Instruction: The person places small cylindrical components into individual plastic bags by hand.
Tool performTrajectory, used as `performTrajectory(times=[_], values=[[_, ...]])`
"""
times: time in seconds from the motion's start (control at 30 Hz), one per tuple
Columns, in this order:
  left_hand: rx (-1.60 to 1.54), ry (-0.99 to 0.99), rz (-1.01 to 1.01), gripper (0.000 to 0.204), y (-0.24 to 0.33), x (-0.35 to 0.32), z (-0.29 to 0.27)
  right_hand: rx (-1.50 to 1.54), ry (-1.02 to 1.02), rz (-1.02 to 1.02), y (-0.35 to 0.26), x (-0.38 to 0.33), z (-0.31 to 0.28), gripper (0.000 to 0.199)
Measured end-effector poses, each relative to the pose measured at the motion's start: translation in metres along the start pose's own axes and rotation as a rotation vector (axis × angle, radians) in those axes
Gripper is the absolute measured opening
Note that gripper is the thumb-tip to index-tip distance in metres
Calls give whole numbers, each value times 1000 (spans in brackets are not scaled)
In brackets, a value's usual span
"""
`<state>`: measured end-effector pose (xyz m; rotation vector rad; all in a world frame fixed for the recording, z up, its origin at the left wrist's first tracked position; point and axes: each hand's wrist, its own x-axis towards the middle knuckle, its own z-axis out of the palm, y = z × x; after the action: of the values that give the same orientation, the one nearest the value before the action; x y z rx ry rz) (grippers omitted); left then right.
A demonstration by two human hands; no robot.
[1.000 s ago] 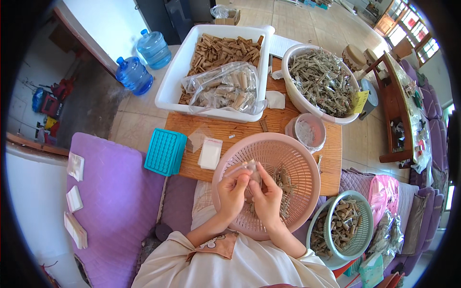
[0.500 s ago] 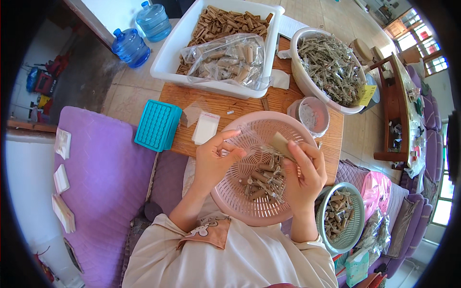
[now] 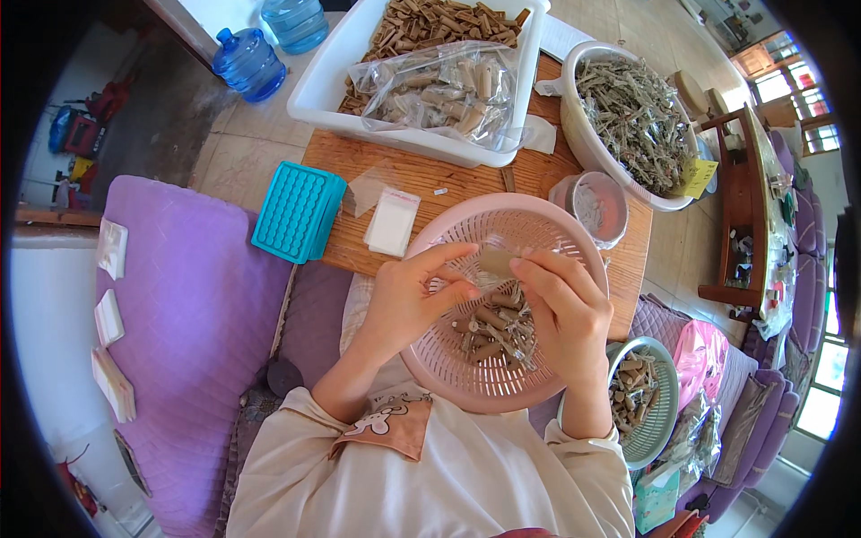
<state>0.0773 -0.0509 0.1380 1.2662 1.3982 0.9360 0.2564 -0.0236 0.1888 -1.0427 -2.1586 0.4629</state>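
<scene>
A pink slotted basket (image 3: 448, 368) rests on my lap with several short brown sticks (image 3: 493, 327) lying in it. Above it, my left hand (image 3: 408, 300) and my right hand (image 3: 565, 314) together pinch a small clear bag (image 3: 493, 262) with a brown stick inside. Both hands hold the bag by their fingertips, one at each side.
On the wooden table (image 3: 430, 179): a white tub (image 3: 332, 85) with brown sticks and a filled plastic bag (image 3: 444, 90), a white bowl of grey twigs (image 3: 628, 108), a small pink cup (image 3: 596, 202), clear bags (image 3: 392, 221), a teal box (image 3: 298, 211). A green-rimmed basket (image 3: 641, 399) sits at my right.
The view has drawn closer to the basket. My hands have come nearer each other and now hold the small bag between them above the basket.
</scene>
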Motion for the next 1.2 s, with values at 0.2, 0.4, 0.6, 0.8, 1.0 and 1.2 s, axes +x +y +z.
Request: performTrajectory(times=[0.2,0.4,0.6,0.8,1.0,1.2], values=[[93,-69,46,40,0,5,1,85,-58,89,7,3,-2,26],[-507,-319,-67,40,-12,11,2,226,-207,49,16,10,-6,26],[-464,-386,-115,35,-21,12,7,263,-309,-23,22,11,-7,30],[-249,-501,-76,33,-11,12,8,359,-502,35,30,9,-9,23],[-608,-515,-144,39,-20,8,12,460,-406,261,27,1,-4,22],[-658,-417,-177,37,-17,9,13,356,-259,108,30,-15,10,26]])
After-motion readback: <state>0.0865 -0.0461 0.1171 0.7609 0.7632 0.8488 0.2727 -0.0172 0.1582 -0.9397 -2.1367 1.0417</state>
